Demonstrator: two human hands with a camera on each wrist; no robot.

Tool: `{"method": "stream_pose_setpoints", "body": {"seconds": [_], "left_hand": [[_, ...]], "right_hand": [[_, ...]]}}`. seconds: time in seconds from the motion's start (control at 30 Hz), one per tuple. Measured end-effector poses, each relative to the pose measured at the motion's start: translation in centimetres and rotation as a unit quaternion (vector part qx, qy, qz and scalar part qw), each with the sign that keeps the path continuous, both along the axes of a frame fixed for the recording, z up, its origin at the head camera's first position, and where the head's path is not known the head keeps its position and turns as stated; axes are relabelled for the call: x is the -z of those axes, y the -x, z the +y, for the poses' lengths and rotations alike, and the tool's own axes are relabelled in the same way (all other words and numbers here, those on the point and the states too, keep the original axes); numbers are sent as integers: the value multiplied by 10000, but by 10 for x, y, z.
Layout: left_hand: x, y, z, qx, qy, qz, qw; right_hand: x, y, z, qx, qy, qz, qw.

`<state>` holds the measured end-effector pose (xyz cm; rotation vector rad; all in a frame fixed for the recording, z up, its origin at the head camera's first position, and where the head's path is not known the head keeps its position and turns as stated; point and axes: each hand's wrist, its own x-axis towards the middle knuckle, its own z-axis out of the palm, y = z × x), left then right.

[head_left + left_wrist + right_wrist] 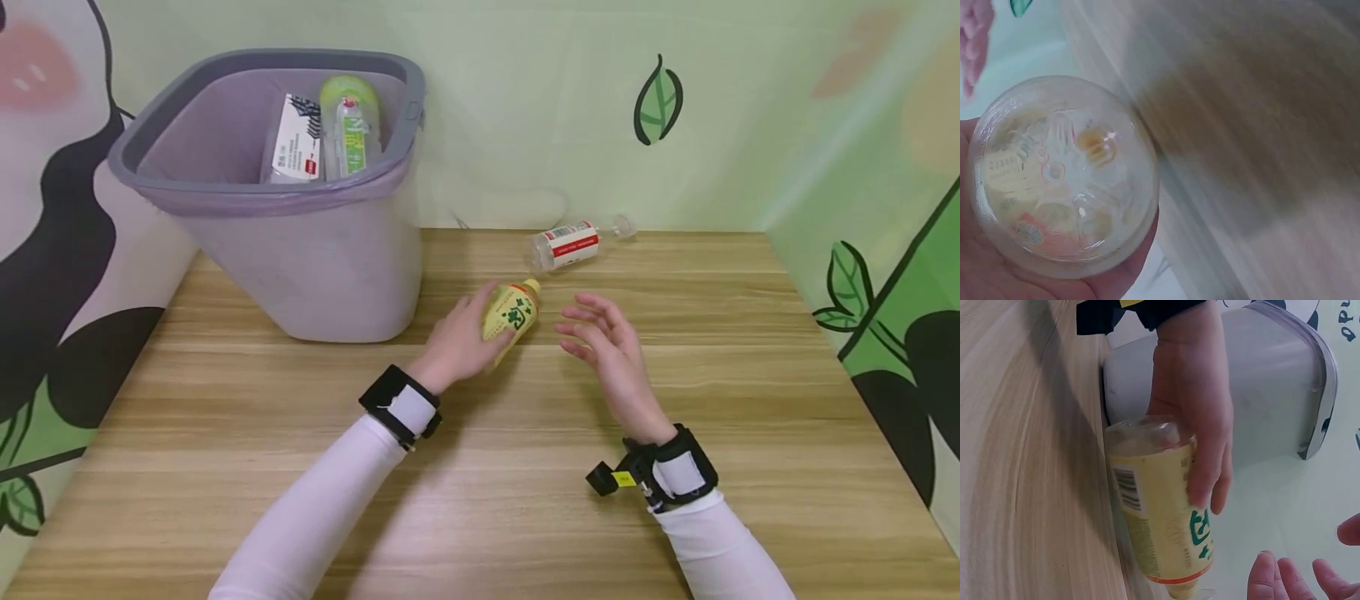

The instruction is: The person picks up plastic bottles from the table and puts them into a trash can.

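My left hand (461, 342) grips a plastic bottle (516, 310) with a yellow label, green print and a yellow cap. The bottle is tilted, with its cap pointing away from me to the right. Its clear round base (1063, 181) fills much of the left wrist view, the palm curving round behind it. In the right wrist view, the thumb and fingers wrap one side of the bottle (1157, 512), close over the table. To the right of the bottle, my right hand (615, 358) hovers with loosely bent fingers and nothing in them.
A grey bin (315, 267) with a purple liner stands at the back left, holding a white box (296, 142) and a green-capped clear bottle (351, 133). Near the back edge of the wooden table (510, 517), a clear bottle (570, 244) with a red-and-white label lies on its side.
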<state>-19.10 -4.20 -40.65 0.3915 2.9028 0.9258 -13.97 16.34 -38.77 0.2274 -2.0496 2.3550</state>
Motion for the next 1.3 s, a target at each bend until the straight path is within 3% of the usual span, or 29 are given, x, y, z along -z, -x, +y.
{"method": "stream_pose_setpoints", "body": {"seconds": [0.47,0.77,0.93,1.3], "left_hand": [[-31,-28,-17,136,-561,320,9978],[-62,-38,-20,295,-207,910,9952],[-85,-42,-24,352,-26,1249,9915],[-149,-43,-35,325,-18,2052,9782]], "right_hand": [[-3,0,-6,2,-48,-171,9998],[-7,-3,-9,30,-262,46,9996],[-13,-3,-15,72,-252,237,9994],[-38,-2,-34,-53,-411,830,9957]]}}
